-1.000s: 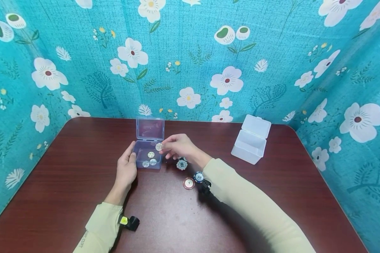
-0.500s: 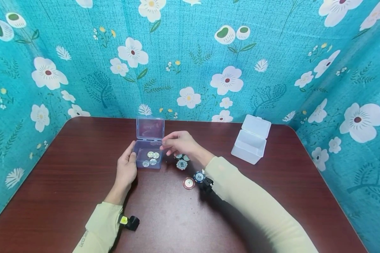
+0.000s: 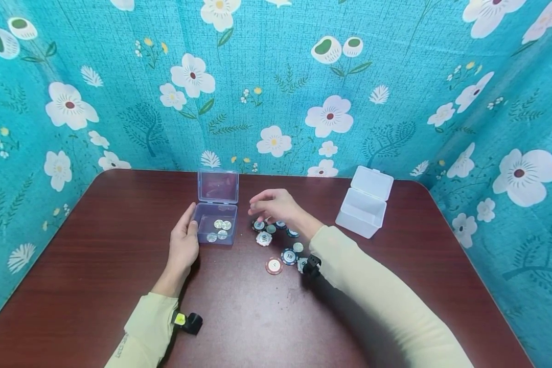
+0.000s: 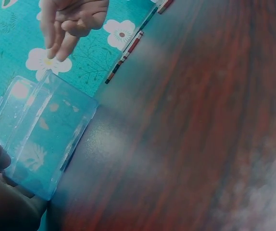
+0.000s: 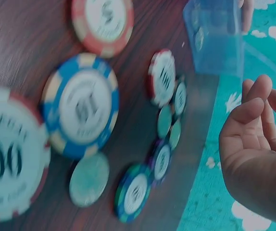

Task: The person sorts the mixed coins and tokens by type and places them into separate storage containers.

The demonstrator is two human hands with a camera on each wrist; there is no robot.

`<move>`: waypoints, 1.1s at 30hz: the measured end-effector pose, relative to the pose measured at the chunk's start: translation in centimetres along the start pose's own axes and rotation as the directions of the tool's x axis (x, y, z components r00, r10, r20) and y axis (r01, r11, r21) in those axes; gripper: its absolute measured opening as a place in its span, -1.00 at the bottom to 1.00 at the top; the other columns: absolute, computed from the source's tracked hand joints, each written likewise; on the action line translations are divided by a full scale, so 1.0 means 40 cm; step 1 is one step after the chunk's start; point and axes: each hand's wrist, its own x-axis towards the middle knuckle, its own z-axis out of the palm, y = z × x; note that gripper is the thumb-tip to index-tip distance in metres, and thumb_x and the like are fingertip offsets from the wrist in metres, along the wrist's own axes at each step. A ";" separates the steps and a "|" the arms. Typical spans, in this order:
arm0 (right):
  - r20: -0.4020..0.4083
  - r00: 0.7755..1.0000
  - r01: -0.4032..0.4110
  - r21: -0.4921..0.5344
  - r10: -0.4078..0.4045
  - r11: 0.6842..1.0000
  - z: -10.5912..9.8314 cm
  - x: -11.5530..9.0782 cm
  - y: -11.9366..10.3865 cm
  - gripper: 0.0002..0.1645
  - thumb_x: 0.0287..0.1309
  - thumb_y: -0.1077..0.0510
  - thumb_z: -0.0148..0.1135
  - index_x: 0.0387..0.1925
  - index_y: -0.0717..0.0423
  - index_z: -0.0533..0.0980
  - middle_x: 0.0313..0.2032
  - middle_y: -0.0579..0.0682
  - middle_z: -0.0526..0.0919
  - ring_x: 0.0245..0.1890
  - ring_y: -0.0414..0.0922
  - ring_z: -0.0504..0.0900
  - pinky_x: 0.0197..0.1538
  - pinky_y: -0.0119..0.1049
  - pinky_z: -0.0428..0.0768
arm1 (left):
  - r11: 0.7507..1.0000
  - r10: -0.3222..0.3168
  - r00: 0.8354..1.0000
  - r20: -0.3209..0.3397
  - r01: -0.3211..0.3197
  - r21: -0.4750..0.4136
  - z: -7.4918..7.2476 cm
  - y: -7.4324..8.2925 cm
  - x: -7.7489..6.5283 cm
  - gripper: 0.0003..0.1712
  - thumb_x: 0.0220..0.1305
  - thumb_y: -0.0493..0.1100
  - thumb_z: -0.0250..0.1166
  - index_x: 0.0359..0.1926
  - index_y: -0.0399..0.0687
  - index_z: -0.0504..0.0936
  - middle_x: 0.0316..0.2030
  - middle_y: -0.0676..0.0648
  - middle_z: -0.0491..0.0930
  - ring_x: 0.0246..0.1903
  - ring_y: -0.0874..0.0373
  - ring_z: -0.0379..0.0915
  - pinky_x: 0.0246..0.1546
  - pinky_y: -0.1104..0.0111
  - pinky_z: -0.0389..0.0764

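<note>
My left hand (image 3: 184, 243) grips the left side of a clear plastic box (image 4: 61, 132), whose hinged lid (image 3: 218, 186) stands raised at the back. Several silver coins (image 3: 227, 225) lie inside it. Just right of the box, my right hand (image 3: 276, 206) hovers over the chips with bent, relaxed fingers and nothing between them. Beneath and nearer lie poker chips: a white 100 chip (image 3: 264, 238), a blue 10 chip (image 5: 82, 106) and a red 5 chip (image 3: 274, 266), among others. Loose coins rest among them, one coin (image 5: 90, 179) beside the blue chip.
A white plastic box (image 3: 362, 209) with its lid up stands at the right rear of the dark wooden table (image 3: 96, 255). Behind the table hangs a teal flowered curtain (image 3: 276, 102), which also runs along both sides.
A coin in my right hand has been let go into the clear box, landing beside another coin. My right hand has then moved right, away from the box. My left hand stays put.
</note>
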 end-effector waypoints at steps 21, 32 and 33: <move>-0.050 0.995 0.069 -0.309 -0.088 0.949 -0.088 0.007 0.074 -0.69 0.23 0.27 0.34 -0.01 0.29 0.66 -0.29 0.17 0.73 -0.35 0.21 0.66 -0.46 -0.29 0.57 | 1.000 0.003 0.999 -0.037 -0.002 0.021 0.007 -0.004 -0.003 -0.43 0.57 -0.34 -0.13 0.51 0.03 0.30 0.47 0.04 0.23 0.30 0.16 0.16 0.32 0.25 0.17; -0.086 0.984 0.080 -0.564 -0.155 0.822 -0.067 0.033 0.099 -0.72 0.10 0.20 0.48 -0.11 0.15 0.70 -0.28 -0.03 0.70 -0.30 -0.11 0.62 -0.21 -0.25 0.61 | 1.000 0.021 1.000 -0.023 -0.021 0.004 0.005 0.002 0.000 -0.44 0.58 -0.33 -0.13 0.51 -0.02 0.27 0.48 0.03 0.21 0.42 0.20 0.02 0.46 0.18 0.06; -0.088 0.983 0.079 -0.582 -0.159 0.810 -0.064 0.034 0.099 -0.72 0.11 0.19 0.48 -0.11 0.15 0.70 -0.29 -0.04 0.70 -0.28 -0.10 0.61 -0.19 -0.24 0.60 | 1.000 0.021 0.999 -0.025 -0.021 0.001 0.005 0.002 0.000 -0.44 0.58 -0.34 -0.13 0.51 -0.02 0.28 0.48 0.03 0.22 0.42 0.21 0.02 0.46 0.18 0.06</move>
